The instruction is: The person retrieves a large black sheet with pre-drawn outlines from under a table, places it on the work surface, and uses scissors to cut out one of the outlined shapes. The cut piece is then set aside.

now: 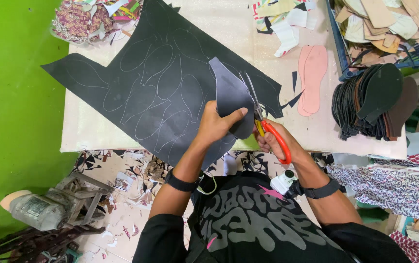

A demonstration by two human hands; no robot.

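While our left hand (215,122) lifts the black sole piece (231,100) off the table (88,131), its fingers clamped on the lower edge with the thumb across the face, the cut line stays taut and in plain sight. Our right hand (272,141) has its fingers closed through the orange handles of the scissors (263,119), blades set against the piece's right edge. Below lies the black sheet (156,83) with chalked sole outlines. A pink sole (312,78) and a stack of cut soles (372,100) sit to the right, within reach.
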